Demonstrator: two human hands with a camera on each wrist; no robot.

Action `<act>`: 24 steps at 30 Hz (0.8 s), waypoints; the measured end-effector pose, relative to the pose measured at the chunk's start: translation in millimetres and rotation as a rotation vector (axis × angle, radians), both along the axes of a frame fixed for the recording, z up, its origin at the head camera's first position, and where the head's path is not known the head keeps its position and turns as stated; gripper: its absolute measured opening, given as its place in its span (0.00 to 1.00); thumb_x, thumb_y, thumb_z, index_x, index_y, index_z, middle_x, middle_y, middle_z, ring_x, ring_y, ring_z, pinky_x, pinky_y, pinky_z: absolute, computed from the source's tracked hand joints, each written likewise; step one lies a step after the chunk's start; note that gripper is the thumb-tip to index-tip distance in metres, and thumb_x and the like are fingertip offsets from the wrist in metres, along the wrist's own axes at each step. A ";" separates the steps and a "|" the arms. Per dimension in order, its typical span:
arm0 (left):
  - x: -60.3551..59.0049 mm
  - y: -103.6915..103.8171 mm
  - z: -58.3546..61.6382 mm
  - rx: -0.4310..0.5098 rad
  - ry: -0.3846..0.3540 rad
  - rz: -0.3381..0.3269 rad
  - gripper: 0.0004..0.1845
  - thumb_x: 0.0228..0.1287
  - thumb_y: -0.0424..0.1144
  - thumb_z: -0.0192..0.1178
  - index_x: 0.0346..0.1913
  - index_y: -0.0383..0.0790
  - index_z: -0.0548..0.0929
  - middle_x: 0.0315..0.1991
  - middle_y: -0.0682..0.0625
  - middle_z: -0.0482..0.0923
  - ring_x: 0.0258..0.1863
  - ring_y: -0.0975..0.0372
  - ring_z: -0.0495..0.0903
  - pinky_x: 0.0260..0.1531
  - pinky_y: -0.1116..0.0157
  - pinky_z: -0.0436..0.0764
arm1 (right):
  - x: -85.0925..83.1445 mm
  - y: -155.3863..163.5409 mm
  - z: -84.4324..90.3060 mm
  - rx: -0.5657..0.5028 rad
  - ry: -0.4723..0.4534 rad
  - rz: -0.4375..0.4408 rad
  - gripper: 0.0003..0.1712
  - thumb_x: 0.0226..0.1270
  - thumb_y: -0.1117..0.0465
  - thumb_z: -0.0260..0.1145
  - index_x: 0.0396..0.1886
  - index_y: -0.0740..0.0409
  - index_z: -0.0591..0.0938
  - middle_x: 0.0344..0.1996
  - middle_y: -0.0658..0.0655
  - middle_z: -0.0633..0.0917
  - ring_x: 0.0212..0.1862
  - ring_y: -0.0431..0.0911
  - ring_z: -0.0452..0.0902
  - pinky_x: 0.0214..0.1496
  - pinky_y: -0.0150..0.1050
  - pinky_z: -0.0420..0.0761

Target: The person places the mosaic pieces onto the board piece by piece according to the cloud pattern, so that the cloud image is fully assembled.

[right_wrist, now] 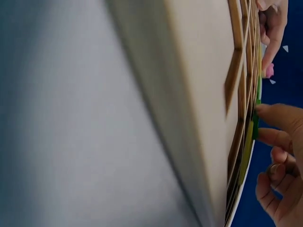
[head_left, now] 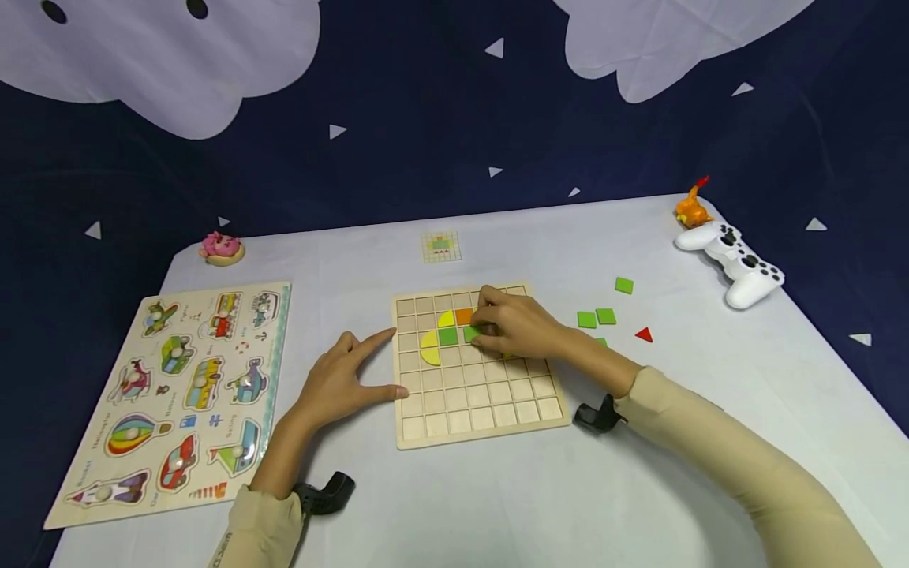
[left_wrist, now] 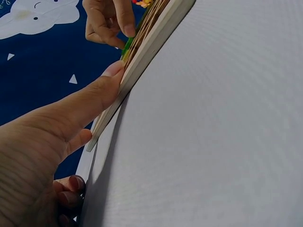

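Observation:
A wooden grid board [head_left: 454, 427] lies on the white table. My left hand [head_left: 337, 386] rests at its left edge, thumb and index finger stretched apart; the left wrist view shows the thumb [left_wrist: 97, 90] on the rim. My right hand [head_left: 525, 325] is over the upper right cells, pinching a green square tile [right_wrist: 256, 124] between thumb and fingertip, low in the grid. Left of that tile sit another green square [head_left: 448, 337], an orange square [head_left: 464, 316] and yellow rounded pieces [head_left: 429, 349]. My right hand hides some cells.
Loose green squares [head_left: 606, 316] and a red triangle [head_left: 644, 335] lie right of the board. A small pattern card [head_left: 441, 247] is behind it. A picture puzzle [head_left: 192, 394] occupies the left; a white game controller [head_left: 731, 260], orange figurine [head_left: 691, 210] and pink figurine [head_left: 222, 248] stand toward the back.

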State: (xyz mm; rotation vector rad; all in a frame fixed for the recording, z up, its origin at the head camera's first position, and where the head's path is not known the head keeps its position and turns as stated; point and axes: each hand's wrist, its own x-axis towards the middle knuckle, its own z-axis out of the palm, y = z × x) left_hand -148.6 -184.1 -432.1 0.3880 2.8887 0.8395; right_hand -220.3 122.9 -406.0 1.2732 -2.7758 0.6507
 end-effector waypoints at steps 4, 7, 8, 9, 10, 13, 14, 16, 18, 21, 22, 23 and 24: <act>0.0 0.7 2.0 -0.003 0.010 -0.004 0.53 0.41 0.65 0.76 0.73 0.55 0.69 0.33 0.48 0.65 0.27 0.59 0.61 0.28 0.64 0.62 | 1.7 -1.5 -0.4 -0.021 -0.045 -0.040 0.10 0.62 0.55 0.73 0.39 0.56 0.88 0.35 0.50 0.76 0.33 0.39 0.74 0.35 0.34 0.75; -0.5 0.8 3.6 -0.007 0.019 -0.008 0.52 0.41 0.64 0.76 0.73 0.54 0.69 0.32 0.48 0.64 0.27 0.59 0.61 0.28 0.64 0.62 | 2.3 -3.0 1.2 -0.041 -0.103 -0.068 0.08 0.63 0.56 0.73 0.37 0.55 0.88 0.33 0.50 0.76 0.33 0.39 0.73 0.35 0.34 0.75; -0.7 0.8 4.1 -0.009 0.021 -0.009 0.52 0.41 0.64 0.76 0.73 0.54 0.69 0.32 0.48 0.64 0.26 0.59 0.60 0.28 0.64 0.61 | 2.3 -3.6 2.1 -0.045 -0.119 -0.073 0.08 0.63 0.56 0.73 0.37 0.55 0.88 0.33 0.50 0.76 0.33 0.40 0.72 0.35 0.35 0.75; -0.8 0.8 4.7 -0.011 0.024 -0.010 0.52 0.41 0.64 0.76 0.73 0.54 0.69 0.32 0.49 0.64 0.27 0.59 0.60 0.27 0.64 0.61 | 2.2 -4.2 2.9 -0.047 -0.131 -0.077 0.07 0.63 0.56 0.73 0.37 0.55 0.88 0.32 0.51 0.76 0.32 0.40 0.71 0.35 0.35 0.74; -0.9 0.7 5.4 -0.010 0.025 -0.012 0.53 0.41 0.64 0.76 0.73 0.54 0.69 0.32 0.48 0.64 0.27 0.59 0.60 0.27 0.64 0.61 | 2.3 -5.0 3.8 -0.047 -0.140 -0.081 0.07 0.63 0.57 0.73 0.36 0.54 0.88 0.32 0.51 0.76 0.32 0.40 0.71 0.34 0.35 0.74; -0.8 0.3 6.8 -0.007 0.034 -0.020 0.52 0.41 0.64 0.76 0.73 0.53 0.69 0.32 0.48 0.64 0.27 0.59 0.60 0.28 0.64 0.61 | 2.8 -6.9 6.1 -0.039 -0.152 -0.085 0.06 0.63 0.57 0.73 0.36 0.54 0.88 0.31 0.51 0.76 0.32 0.41 0.69 0.34 0.36 0.72; -0.6 0.0 7.0 -0.006 0.038 -0.022 0.52 0.41 0.64 0.76 0.73 0.53 0.69 0.32 0.48 0.64 0.27 0.59 0.60 0.28 0.64 0.61 | 3.1 -7.5 6.6 -0.032 -0.148 -0.088 0.06 0.63 0.56 0.72 0.36 0.54 0.88 0.31 0.51 0.76 0.32 0.41 0.68 0.34 0.36 0.71; 0.0 -0.4 7.0 -0.005 0.040 -0.024 0.52 0.42 0.63 0.76 0.73 0.53 0.69 0.32 0.48 0.64 0.27 0.59 0.60 0.28 0.64 0.61 | 4.1 -8.4 7.1 -0.017 -0.141 -0.096 0.07 0.64 0.56 0.72 0.37 0.54 0.88 0.31 0.51 0.76 0.31 0.41 0.68 0.33 0.35 0.71; 0.3 -0.7 6.1 -0.007 0.040 -0.021 0.52 0.42 0.63 0.76 0.73 0.54 0.69 0.32 0.49 0.64 0.26 0.60 0.60 0.28 0.64 0.61 | 5.1 -9.2 6.9 -0.001 -0.120 -0.097 0.08 0.64 0.55 0.72 0.38 0.54 0.89 0.30 0.51 0.76 0.32 0.41 0.68 0.33 0.35 0.71; 0.9 -1.0 3.5 -0.004 0.031 -0.018 0.51 0.42 0.63 0.76 0.73 0.54 0.69 0.32 0.49 0.63 0.26 0.60 0.59 0.28 0.64 0.61 | 6.8 -8.8 5.6 0.018 -0.049 -0.091 0.11 0.64 0.54 0.72 0.40 0.56 0.89 0.31 0.51 0.76 0.32 0.40 0.69 0.33 0.34 0.72; 1.2 -1.2 2.4 -0.003 0.028 -0.018 0.51 0.42 0.63 0.76 0.73 0.54 0.69 0.32 0.49 0.63 0.26 0.60 0.59 0.28 0.64 0.61 | 7.6 -8.2 5.6 0.018 -0.020 -0.090 0.11 0.63 0.54 0.73 0.40 0.56 0.89 0.32 0.51 0.76 0.33 0.40 0.69 0.33 0.34 0.72; 1.4 -1.1 1.6 -0.002 0.026 -0.017 0.51 0.42 0.63 0.76 0.73 0.54 0.69 0.32 0.49 0.63 0.26 0.60 0.59 0.28 0.64 0.61 | 8.1 -7.1 5.5 0.015 0.010 -0.092 0.12 0.62 0.54 0.73 0.41 0.56 0.89 0.32 0.52 0.77 0.33 0.41 0.69 0.33 0.34 0.73; 1.6 -1.1 0.9 0.000 0.023 -0.015 0.51 0.42 0.63 0.76 0.73 0.54 0.69 0.32 0.49 0.63 0.27 0.60 0.59 0.28 0.64 0.61 | 8.8 -5.5 6.0 0.009 0.036 -0.095 0.14 0.62 0.53 0.74 0.41 0.57 0.89 0.33 0.52 0.77 0.33 0.41 0.69 0.33 0.34 0.73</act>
